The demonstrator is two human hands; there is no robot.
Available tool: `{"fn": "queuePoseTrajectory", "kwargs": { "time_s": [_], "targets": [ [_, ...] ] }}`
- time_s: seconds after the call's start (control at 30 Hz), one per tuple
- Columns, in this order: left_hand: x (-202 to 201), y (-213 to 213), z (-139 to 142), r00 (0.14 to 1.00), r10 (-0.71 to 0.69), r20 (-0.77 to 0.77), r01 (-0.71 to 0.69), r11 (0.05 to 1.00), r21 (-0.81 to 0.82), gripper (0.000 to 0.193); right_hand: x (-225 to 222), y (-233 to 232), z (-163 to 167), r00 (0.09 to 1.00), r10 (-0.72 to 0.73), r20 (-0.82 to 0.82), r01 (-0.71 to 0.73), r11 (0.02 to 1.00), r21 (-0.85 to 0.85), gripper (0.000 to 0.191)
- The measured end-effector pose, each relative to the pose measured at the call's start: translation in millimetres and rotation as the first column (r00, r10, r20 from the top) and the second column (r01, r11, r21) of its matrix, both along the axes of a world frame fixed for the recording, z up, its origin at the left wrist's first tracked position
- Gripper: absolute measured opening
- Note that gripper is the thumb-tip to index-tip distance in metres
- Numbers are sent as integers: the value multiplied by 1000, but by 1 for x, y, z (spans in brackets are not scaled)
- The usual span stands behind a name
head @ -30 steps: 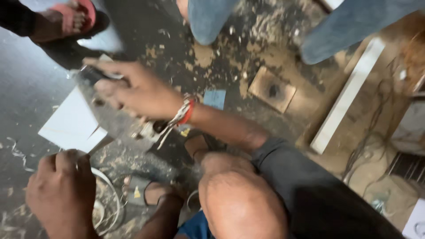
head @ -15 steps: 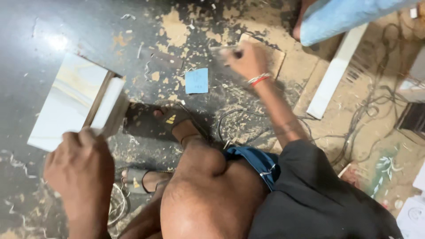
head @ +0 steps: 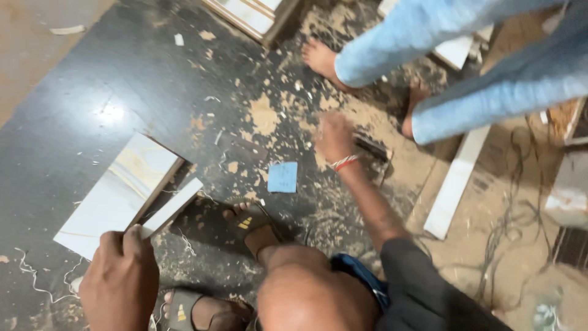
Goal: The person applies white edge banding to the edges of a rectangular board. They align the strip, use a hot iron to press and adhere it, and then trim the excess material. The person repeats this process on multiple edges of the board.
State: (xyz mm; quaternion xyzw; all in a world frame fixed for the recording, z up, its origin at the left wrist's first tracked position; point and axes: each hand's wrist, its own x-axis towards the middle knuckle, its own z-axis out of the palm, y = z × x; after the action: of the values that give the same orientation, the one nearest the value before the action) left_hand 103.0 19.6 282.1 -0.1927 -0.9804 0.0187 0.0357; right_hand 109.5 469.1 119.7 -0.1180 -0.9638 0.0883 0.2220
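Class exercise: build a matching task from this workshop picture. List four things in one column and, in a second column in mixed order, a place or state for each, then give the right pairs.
Things:
1. left hand
2. right hand
3. blue square piece
4. long white strip

Places or states:
A. lies flat on the dark floor between the two hands
B. grips the end of a narrow white-faced strip by the pale panel
C. lies on the sawdust beside another person's jeans-clad legs
D. reaches out, blurred, over a small wooden block

Pairs: 1-B, 2-D, 3-A, 4-C
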Motion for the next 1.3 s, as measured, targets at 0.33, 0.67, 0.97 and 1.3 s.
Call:
{"fn": "queuePoseTrajectory", "kwargs": {
  "time_s": [0.33,0.67,0.97,1.3],
  "targets": [
    [-25,-85,-22,977,214,-13,-211,973,97,15,-118,-312,152,423,884,198,-891,445,-86,61],
    [-47,-139,-26,982,187,-12,-172,926,337,15,-132,-364,117,445,895,3,-877,437,-203,23],
    [-37,-142,-38,978,171,-116,-127,941,315,15,-117,-367,127,507,862,-15,-853,499,-150,11],
    [-38,-141,-40,985,150,-91,-111,934,341,18,-108,-361,122,548,837,9,-834,545,90,13]
  ]
}}
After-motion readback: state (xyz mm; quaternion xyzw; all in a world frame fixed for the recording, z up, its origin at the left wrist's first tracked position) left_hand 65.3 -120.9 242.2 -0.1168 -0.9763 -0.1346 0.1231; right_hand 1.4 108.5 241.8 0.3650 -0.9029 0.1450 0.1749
